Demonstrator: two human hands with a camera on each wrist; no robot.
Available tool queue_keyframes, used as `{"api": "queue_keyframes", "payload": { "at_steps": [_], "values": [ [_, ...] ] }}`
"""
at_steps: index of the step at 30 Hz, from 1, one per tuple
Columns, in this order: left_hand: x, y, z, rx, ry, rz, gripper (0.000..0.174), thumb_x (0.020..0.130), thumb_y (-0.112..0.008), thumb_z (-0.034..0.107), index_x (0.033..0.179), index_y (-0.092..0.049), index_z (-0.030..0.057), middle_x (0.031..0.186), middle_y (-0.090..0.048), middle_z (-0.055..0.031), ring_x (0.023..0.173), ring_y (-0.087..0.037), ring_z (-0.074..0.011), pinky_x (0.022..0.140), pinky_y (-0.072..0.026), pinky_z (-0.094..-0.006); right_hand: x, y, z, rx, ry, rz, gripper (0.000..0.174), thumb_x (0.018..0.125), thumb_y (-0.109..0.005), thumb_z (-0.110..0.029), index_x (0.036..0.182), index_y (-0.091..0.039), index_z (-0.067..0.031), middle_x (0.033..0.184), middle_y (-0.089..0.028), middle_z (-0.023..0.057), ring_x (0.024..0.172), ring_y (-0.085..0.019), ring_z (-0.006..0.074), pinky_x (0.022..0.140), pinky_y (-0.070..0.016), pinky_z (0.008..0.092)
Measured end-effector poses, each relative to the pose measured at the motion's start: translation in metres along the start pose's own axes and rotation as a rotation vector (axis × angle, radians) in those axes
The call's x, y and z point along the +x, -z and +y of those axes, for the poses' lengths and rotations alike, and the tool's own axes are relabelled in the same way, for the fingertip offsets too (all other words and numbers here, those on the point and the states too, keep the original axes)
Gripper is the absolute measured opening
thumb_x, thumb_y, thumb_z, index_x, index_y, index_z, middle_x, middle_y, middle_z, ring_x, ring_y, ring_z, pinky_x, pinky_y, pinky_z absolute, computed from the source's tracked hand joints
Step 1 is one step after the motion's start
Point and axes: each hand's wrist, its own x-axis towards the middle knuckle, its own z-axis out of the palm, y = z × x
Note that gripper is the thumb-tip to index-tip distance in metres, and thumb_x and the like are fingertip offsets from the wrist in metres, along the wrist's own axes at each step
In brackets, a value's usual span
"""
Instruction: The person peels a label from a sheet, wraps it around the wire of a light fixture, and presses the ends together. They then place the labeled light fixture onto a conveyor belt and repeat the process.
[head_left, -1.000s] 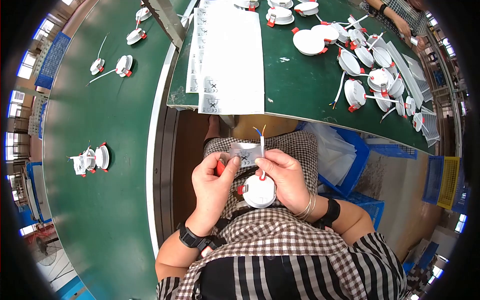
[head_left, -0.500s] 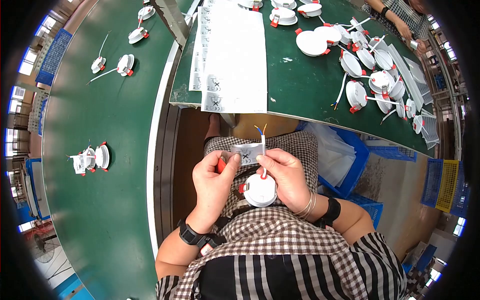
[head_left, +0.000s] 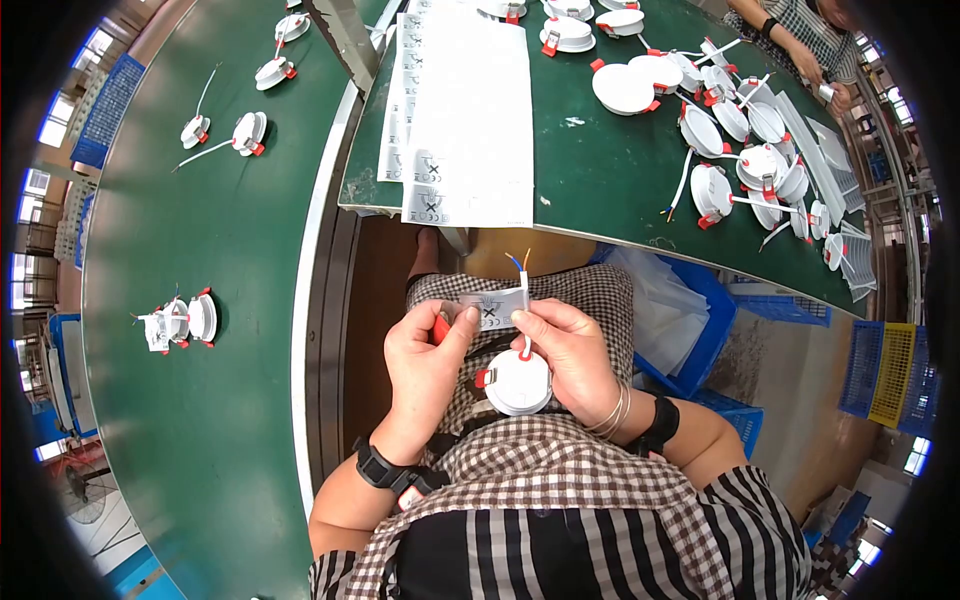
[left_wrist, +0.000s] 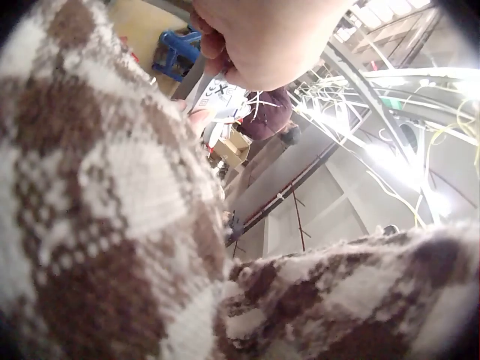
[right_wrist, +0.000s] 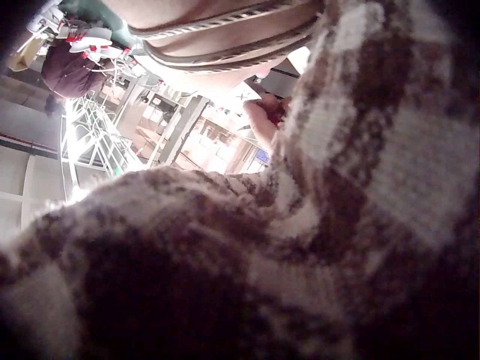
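Small silver printed label (head_left: 492,305) held over the lap, above a round white red-clipped downlight (head_left: 518,385).
Its left end is pinched by the left hand (head_left: 425,365), thumb raised; its right end and the thin white cable (head_left: 523,287) are clamped by the right hand (head_left: 570,355), fingers curled.

A small round white lamp (head_left: 518,383) rests in the right hand (head_left: 568,355), above the lap. It has a red clip (head_left: 481,379) on its left side. Its thin white wire (head_left: 524,300) points straight up, with blue and orange tips. A little silver sticker (head_left: 492,308) with black print lies across the wire, pinched by the left hand (head_left: 425,372).
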Motion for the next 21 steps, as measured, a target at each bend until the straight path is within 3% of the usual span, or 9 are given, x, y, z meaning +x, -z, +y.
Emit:
{"api": "queue_keyframes", "payload": {
  "at_steps": [21],
  "values": [
    [-0.0015,0.0032,-0.0059,-0.014,0.031,0.001,0.010,0.084,-0.064,0.008,0.077,-0.060,0.0013,0.061,-0.055,0.0024,0.048,-0.042,-0.0011,0.043,-0.0314,-0.0172,-0.0040,-0.0030,-0.0003,-0.024,-0.056,0.001,0.023,0.084,-0.065,-0.013,0.101,-0.063,0.0018,0.086,-0.060,0.0024,0.071,-0.057,0.0092,0.063,-0.0494,0.0214]
  ]
}}
